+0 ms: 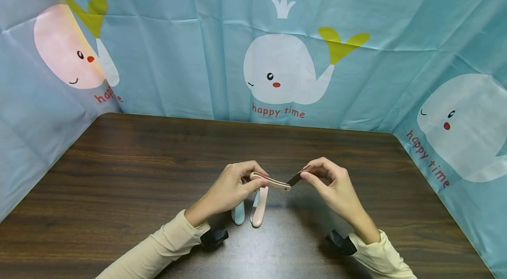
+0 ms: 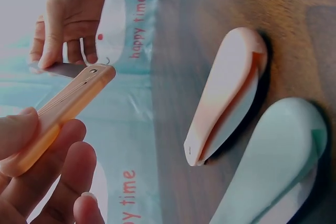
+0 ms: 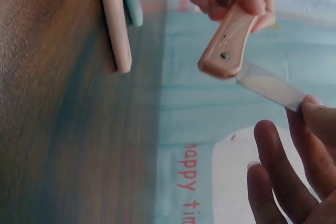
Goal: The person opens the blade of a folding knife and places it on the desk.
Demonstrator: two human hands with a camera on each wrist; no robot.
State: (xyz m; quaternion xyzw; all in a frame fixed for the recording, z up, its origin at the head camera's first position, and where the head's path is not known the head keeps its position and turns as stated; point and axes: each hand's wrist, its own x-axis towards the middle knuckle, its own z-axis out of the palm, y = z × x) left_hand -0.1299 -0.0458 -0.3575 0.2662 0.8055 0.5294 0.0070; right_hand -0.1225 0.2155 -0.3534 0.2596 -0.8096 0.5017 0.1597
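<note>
A pink folding knife is held up above the table, its blade swung partly out of the handle. My left hand (image 1: 231, 185) pinches the pink handle (image 2: 71, 103) between thumb and fingers. The blade (image 3: 269, 84) is pinched near its tip by my right hand (image 1: 332, 186), thumb against fingers. A rivet joins blade and handle at the pivot end. Below the left hand a second pink folding knife (image 2: 226, 87) lies folded on the table. Left of it lies a light green folding knife (image 2: 278, 156), also folded, partly hidden by the left hand in the head view.
The dark wood table (image 1: 158, 151) extends under both hands. Behind and beside it hangs a blue curtain (image 1: 178, 59) printed with white whales and red lettering. Each wrist carries a small black camera, the left one (image 1: 214, 238) close to the tabletop.
</note>
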